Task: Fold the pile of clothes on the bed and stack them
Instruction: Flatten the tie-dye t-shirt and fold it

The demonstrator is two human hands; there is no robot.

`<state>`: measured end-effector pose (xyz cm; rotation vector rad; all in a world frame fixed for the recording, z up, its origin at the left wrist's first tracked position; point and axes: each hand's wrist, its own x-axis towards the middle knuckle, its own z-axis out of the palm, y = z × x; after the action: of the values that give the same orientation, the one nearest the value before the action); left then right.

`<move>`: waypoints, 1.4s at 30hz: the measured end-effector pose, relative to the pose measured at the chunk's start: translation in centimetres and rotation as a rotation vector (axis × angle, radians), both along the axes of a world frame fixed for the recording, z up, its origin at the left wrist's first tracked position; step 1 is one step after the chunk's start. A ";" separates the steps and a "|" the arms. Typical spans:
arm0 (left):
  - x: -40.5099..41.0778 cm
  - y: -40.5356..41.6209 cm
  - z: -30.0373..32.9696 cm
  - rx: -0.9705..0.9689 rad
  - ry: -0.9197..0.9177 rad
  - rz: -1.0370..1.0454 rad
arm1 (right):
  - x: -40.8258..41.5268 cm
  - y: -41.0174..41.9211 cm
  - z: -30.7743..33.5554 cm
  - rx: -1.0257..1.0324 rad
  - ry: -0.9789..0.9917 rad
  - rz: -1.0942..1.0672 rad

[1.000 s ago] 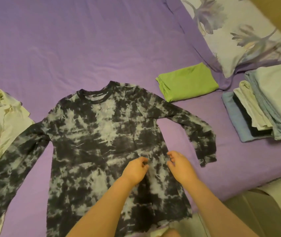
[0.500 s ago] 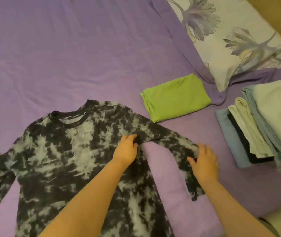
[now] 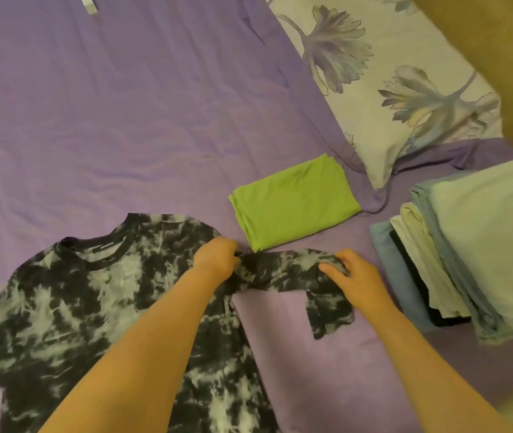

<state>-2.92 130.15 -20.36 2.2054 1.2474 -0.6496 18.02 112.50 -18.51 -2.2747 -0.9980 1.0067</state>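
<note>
Both hands have left the hem of the black-and-white tie-dye long-sleeved shirt (image 3: 98,301) — left hand (image 3: 216,256) now pinches the shoulder seam, right hand (image 3: 353,276) grips the sleeve (image 3: 283,270) with curled fingers — so the sleeve fold is starting.

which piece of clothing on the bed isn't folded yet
The tie-dye shirt, lying spread out with both hands on its right sleeve. The green garment and the stack at right are folded.

Folded shirt (image 3: 294,201) lies between spread shirt (image 3: 92,292) and right-hand stack (image 3: 455,254).
</note>
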 end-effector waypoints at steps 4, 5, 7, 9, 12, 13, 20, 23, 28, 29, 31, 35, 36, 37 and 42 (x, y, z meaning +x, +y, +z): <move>-0.6 1.1 2.2 -0.048 -0.177 0.181 | 1.9 1.5 3.1 0.035 0.049 0.007; -0.8 1.5 2.7 -0.106 -0.238 0.286 | 2.4 1.7 4.0 0.040 0.028 0.033; -0.8 2.0 3.7 -0.223 -0.343 0.467 | 3.5 2.1 5.6 0.050 -0.037 0.113; -0.4 2.3 4.2 -0.279 -0.431 0.538 | 4.6 2.3 6.9 0.070 -0.106 0.171; 1.1 1.3 4.5 -0.355 -0.547 0.584 | 5.9 2.1 7.9 0.108 -0.123 0.166; 1.8 0.6 4.4 -0.381 -0.573 0.599 | 6.0 1.9 7.9 0.105 -0.103 0.148; 6.5 -6.7 2.9 -0.511 -0.624 0.744 | 4.6 0.3 4.2 -0.064 -0.134 0.113; 7.6 -9.2 3.2 -0.670 -0.668 0.856 | 3.6 -0.1 2.7 -0.077 -0.076 0.057; 7.5 -10.3 4.7 -0.911 -0.757 0.953 | 1.1 1.9 2.5 0.026 0.288 -0.263; 7.0 -10.3 4.8 -0.947 -0.787 0.984 | 0.4 2.6 2.7 0.047 0.408 -0.330; 5.5 -10.2 4.9 -1.016 -0.878 1.037 | -1.7 4.0 3.2 0.085 0.739 -0.453; 1.2 -9.4 4.8 -0.965 -1.016 1.158 | -5.9 6.5 3.7 0.107 1.189 -0.539; -0.1 -9.0 4.6 -0.915 -1.029 1.209 | -6.9 7.1 3.7 0.124 1.205 -0.519; -1.5 -8.6 4.4 -0.866 -1.033 1.253 | -7.8 7.6 3.5 0.145 1.167 -0.480; -10.4 -6.1 3.8 -0.725 -1.029 1.402 | -10.6 8.4 1.6 0.095 0.632 -0.369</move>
<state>-13.36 124.09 -16.59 0.4949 1.2471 0.5055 7.42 120.93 -16.94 -1.7775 -0.3380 1.3433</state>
